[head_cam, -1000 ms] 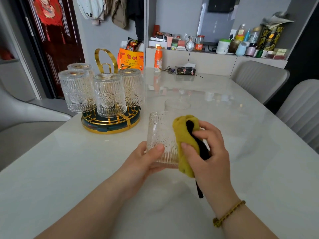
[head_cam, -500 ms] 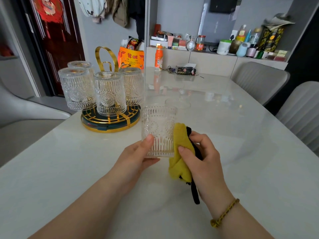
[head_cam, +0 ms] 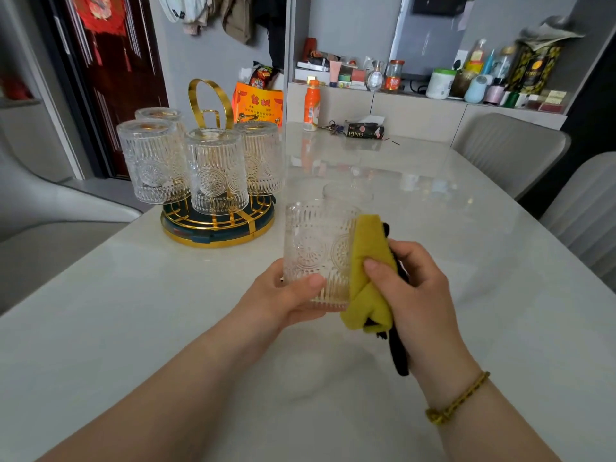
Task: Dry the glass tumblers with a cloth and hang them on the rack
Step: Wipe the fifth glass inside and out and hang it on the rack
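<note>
view: head camera, looking down over both hands onto a pale worktop
held tumbler: kept upright and raised clear of the worktop, close in front of the body; nothing is seen inside it
left hand: wrapped round the tumbler's lower wall, with the thumb laid across the near side and the other fingers hidden behind the glass; the low grasp is judged to leave the upper wall free for wiping
right hand: closed round the cloth, which is pinned under the thumb
cloth: yellow, with a black part hanging below the hand; it is pressed against the outside of the tumbler's right wall, so drying of the outer surface is judged to be the step in hand
rack: a round gold-wire base with a hoop handle, set on the far left of the worktop
hung tumblers: four are carried on the rack, mouth down, presumably so that water is drained; whether a free peg remains cannot be told
loose tumbler: faintly seen standing on the worktop just behind the held one, apparently empty; it is judged to be awaiting the cloth
far edge: an orange bottle and a tissue pack are kept well apart from the work
</note>
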